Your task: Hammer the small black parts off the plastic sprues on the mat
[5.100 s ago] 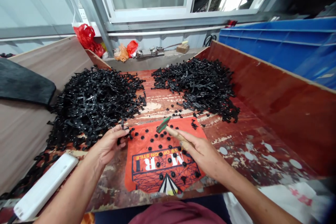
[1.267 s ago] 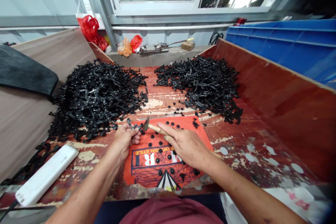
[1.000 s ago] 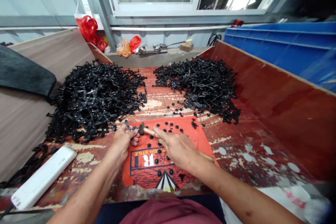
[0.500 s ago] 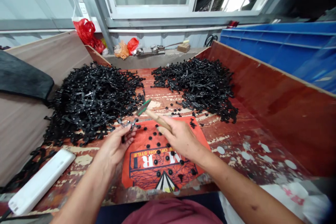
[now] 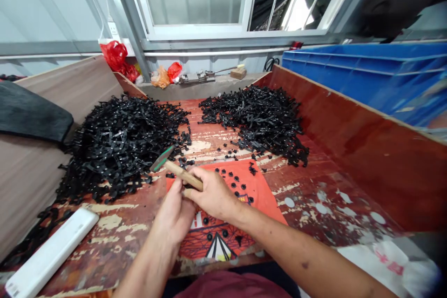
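Right hand (image 5: pixel 214 195): fingers curled round wooden handle of hammer (image 5: pixel 185 175), head up-left over tabletop (image 5: pixel 129 237). Left hand (image 5: pixel 178 207) close against it above red cloth (image 5: pixel 268 200); its fingers partly hidden, grip unclear.

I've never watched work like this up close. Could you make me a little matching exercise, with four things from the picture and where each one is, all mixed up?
Things:
1. Hammer
2. White case
3. Blue crate
4. Orange-red cloth

Places:
A. Beyond the red-brown board on the right
B. Spread out beneath small black pieces
C. Gripped in the person's right hand
D. At the near left of the worktable

Right pairs: 1-C, 2-D, 3-A, 4-B
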`<state>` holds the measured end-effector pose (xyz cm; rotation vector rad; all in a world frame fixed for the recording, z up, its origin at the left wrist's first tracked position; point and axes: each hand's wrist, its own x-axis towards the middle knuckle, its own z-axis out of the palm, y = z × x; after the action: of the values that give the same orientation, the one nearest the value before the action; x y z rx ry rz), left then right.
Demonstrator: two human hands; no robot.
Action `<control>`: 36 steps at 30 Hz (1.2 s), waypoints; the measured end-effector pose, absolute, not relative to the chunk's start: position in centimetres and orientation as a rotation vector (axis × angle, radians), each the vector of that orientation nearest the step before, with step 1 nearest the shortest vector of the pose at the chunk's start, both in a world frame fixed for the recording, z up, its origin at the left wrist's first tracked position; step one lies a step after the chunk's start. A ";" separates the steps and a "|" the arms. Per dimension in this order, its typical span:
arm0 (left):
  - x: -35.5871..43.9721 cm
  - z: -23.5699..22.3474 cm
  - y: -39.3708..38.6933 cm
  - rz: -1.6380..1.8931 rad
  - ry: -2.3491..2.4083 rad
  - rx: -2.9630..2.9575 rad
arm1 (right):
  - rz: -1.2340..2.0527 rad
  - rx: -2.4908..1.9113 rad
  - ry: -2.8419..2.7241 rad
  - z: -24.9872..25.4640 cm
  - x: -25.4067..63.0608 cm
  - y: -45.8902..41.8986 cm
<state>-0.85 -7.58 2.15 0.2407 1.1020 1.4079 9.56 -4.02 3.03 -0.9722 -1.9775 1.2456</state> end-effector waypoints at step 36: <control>-10.5 -3.2 -3.1 0.868 1.994 1.635 | 1.093 -1.267 -2.220 0.9 20.8 -1.0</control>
<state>-10.47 -3.09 -3.20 1.6354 1.9938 0.8678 20.82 -0.98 0.95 -1.2666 -2.2196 1.0930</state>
